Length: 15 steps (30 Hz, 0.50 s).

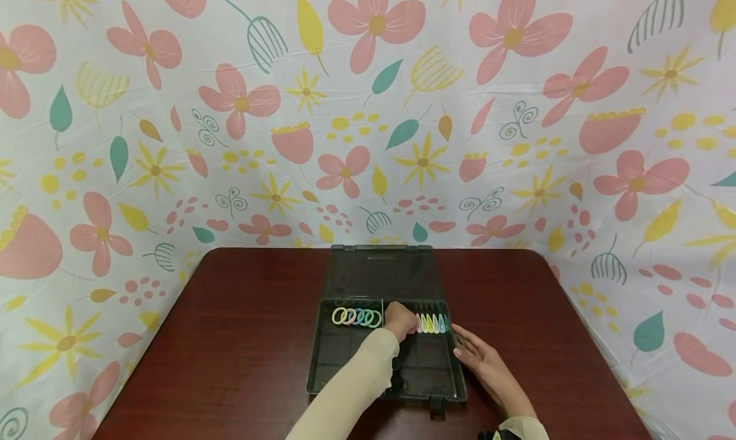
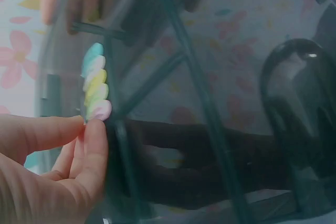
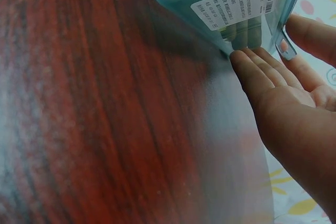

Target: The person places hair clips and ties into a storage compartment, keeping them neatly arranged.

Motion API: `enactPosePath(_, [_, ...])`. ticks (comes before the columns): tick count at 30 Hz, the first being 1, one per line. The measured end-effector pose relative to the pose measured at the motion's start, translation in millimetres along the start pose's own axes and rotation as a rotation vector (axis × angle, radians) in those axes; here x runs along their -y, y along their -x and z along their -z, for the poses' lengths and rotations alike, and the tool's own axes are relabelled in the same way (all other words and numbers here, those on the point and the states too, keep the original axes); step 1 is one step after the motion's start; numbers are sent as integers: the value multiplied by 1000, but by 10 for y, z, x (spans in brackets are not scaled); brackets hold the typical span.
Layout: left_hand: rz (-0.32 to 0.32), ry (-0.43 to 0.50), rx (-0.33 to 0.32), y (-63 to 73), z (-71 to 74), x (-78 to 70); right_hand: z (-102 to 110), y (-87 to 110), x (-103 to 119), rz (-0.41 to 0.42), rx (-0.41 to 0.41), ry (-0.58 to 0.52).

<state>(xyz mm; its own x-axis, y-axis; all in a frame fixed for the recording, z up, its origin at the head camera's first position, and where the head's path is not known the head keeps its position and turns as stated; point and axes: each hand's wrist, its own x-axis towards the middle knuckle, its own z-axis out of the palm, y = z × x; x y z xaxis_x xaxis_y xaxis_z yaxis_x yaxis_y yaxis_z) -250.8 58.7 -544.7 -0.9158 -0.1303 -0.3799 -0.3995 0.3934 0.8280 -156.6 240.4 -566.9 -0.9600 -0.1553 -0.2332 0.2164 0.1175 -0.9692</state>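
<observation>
A see-through dark organizer box (image 1: 386, 398) lies on the table with its lid (image 1: 382, 273) raised at the back. My left hand (image 1: 400, 318) reaches into the upper compartments, thumb and fingertips pinching at the pink hair clip (image 2: 100, 110). That clip ends an overlapping row of snap hair clips (image 1: 431, 323), in pink, yellow, white and teal. Left of the hand, behind a divider, pastel hair ties (image 1: 356, 317) overlap in a row. Along the box's right wall, my right hand (image 1: 483, 363) rests with fingers extended, fingertips at the wall beside a white label (image 3: 236, 4).
The dark reddish wooden table (image 1: 230, 338) stretches to both sides of the box. A flower-printed cloth (image 1: 368, 108) hangs behind and around it. One latch (image 1: 437, 407) juts from the box's front edge.
</observation>
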Motion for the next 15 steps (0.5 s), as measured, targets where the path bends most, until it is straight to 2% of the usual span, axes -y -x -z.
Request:
enactPosePath(3, [-60,47,60,42,70,-31,-3,4,5,-1,1,5])
enactPosePath(5, [-99,73,131,110,167,-65,3,10,10,-9,-7,23])
enactPosePath(8, [-172,132,238,243,387,-80,12,30,27,-13,-38,75])
enactPosePath(10, [-243,180,281,335,587,-32,3,56,30,8,-71,134])
enactPosePath(13, [-398,246,274,432,948,119,-14,125,51,70,-142,240])
enactPosePath(15, [-525,258,208,473,1217,237,-6,189,86,149,-210,338])
